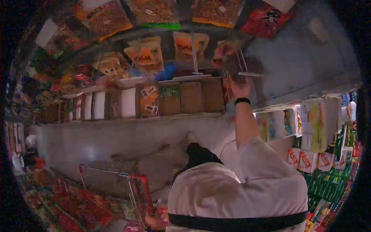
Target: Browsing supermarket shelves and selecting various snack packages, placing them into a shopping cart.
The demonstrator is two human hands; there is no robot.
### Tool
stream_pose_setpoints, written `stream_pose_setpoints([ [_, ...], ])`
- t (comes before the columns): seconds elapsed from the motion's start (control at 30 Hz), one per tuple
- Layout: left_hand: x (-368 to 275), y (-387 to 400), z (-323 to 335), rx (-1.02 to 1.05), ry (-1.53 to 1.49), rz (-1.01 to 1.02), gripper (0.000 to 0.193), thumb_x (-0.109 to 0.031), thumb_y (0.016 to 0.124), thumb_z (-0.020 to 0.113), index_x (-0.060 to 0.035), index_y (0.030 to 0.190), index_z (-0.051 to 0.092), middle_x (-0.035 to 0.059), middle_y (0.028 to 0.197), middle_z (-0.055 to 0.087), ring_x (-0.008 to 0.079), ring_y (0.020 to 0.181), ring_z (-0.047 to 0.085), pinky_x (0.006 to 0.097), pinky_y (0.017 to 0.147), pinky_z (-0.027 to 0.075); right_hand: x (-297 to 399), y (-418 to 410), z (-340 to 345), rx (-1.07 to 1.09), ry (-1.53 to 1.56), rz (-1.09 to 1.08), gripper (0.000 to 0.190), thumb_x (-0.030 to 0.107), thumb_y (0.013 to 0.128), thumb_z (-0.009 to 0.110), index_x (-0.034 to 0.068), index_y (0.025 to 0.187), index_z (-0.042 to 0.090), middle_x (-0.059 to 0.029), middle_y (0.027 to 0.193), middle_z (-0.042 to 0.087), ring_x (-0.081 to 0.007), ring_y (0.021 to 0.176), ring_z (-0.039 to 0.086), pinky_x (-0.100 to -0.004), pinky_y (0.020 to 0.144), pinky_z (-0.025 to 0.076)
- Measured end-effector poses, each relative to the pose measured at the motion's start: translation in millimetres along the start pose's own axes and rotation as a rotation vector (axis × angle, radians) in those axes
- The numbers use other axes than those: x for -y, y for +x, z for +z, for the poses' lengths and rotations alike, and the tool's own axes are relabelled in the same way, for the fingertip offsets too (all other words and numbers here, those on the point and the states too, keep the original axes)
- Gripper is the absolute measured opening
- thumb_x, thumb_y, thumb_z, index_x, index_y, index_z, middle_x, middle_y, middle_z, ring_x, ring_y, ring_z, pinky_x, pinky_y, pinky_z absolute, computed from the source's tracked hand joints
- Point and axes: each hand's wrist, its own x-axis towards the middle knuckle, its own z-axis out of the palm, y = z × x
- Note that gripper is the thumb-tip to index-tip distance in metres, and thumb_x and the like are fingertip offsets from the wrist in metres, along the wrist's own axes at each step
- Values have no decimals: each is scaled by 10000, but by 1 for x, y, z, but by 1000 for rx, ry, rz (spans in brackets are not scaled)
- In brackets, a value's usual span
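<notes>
My right hand (240, 86), with a black band at the wrist, reaches up to the shelf front. It is blurred against a dark package (236, 65) beside a clear divider, and its grip on anything cannot be made out. At the bottom, my left hand (155, 221) is closed round the red handle (145, 191) of a shopping cart, partly hidden by my white sleeve. Printed orange and cream food bags (145, 56) stand on the shelf left of my right hand, with another such bag (187, 43) nearer to it.
Brown cardboard boxes (190, 97) line the lower shelf. A grey surface (301, 61) lies right of the bags. Cartons (307, 161) and green packs (327, 185) are stacked at the right. The floor (95, 139) runs along the shelf; red goods (75, 206) lie lower left.
</notes>
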Motion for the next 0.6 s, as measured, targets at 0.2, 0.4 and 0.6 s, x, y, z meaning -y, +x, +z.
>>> stream_pose_setpoints([
  [0.2,-11,-7,11,-139,52,-19,270,-139,701,691,3,922,626,170,753,626,248,688,621,390,597,460,-104,-19,20,-31,-137,447,301,157,890,438,27,1159,479,-150,1271,457,-321,1198,389,-537,1001,308],
  [0.4,-32,2,16,-159,87,-24,284,-158,718,683,9,938,620,180,761,622,257,696,623,391,603,463,-147,-55,-6,953,-1781,73,549,182,713,708,-11,1183,501,-160,1185,546,-277,1116,508,-354,948,402],
  [0.6,-66,20,26,-97,118,19,298,-177,735,676,15,955,613,190,768,619,267,703,625,393,608,467,-73,-3,-14,-36,-58,350,400,279,845,579,2,1128,518,-163,1138,545,-288,1088,490,-422,970,375],
])
